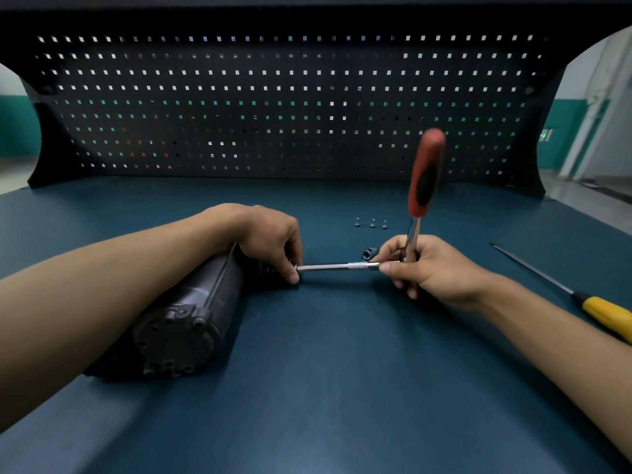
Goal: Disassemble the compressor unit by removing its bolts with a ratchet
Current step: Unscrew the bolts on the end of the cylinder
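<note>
Dark grey metal, cylinder-shaped compressor unit (191,309) is lying on its side at about 8 o'clock on the blue-green bench mat (342,388), partly under the left forearm. Progress-wise I'd call it partway. Three small silver bolts (372,223) already stand in a neat row at roughly 11 o'clock from the right hand (420,265). The red-and-black-handled ratchet (425,172) is working on the far end of the unit, so at least one more is coming out. What looks like a socket-head bolt also sits in the near end cap, so there's more left after this. The left hand (270,237) pinches the tip of the chrome extension bar (335,267) right against the compressor. The right hand is wrapped around the ratchet's head end, handle pointing up toward 12. Count: one compressor, one ratchet, one extension bar, three loose bolts, one spare silver socket (369,252) just beside the right fingers, and one yellow-handled screwdriver (602,311) out at 4 o'clock.
</note>
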